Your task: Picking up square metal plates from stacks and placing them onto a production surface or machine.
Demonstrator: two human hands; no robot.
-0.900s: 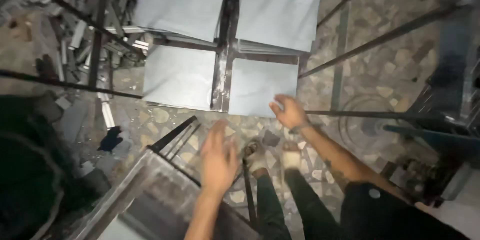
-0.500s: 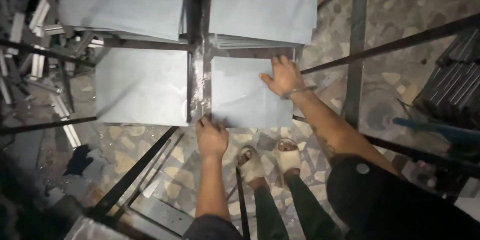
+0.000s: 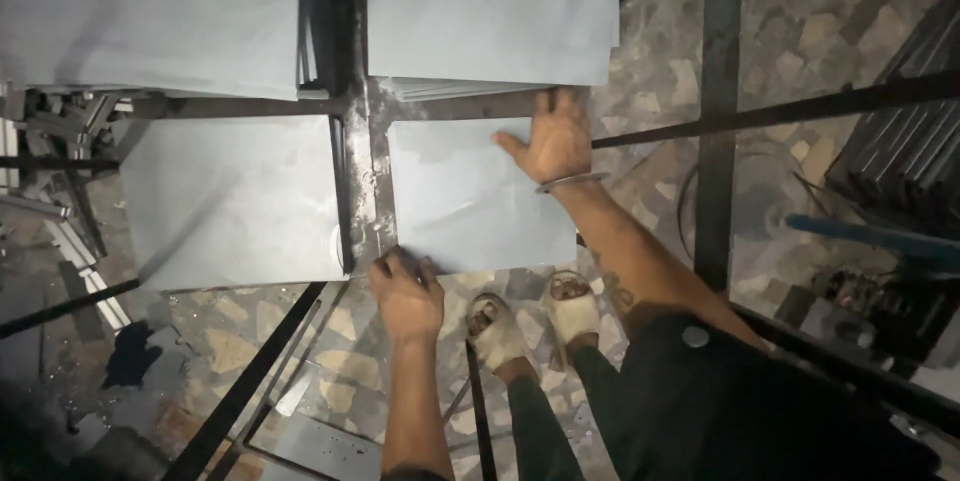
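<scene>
Gripping near-left corner of flat grey metal sheet with left hand, fingers curled; pressing right hand flat, fingers splayed, on far-right corner, steadying sheet beside dark steel frame bar.

left hand fingers curled under the grey sheet, upper sheets cut off at top
</scene>
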